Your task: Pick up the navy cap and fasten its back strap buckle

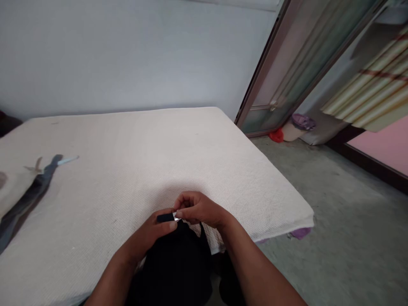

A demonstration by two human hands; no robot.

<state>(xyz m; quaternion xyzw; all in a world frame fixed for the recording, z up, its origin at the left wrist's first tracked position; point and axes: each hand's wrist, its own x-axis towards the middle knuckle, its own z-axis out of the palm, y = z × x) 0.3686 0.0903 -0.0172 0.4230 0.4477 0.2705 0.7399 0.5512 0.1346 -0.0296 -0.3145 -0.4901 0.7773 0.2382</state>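
Both hands meet over the near edge of a bed with a pale cover. My left hand (157,231) is closed around a small dark item (165,218) with a shiny silver end, held between thumb and fingers. My right hand (199,209) pinches at the silver end, its thumb and fingertips pressed together there. Just under the hands lies black cloth (180,267), with a thin black strap rising below my right hand. What exactly the dark item is cannot be made out.
The pale bed (134,140) stretches to the wall. Grey cloth (41,187) and a white bag (15,189) lie at its left. Beyond the right edge are a grey floor (334,212), a lined bin (295,129), a red item (276,135), a glass door and a striped curtain (372,91).
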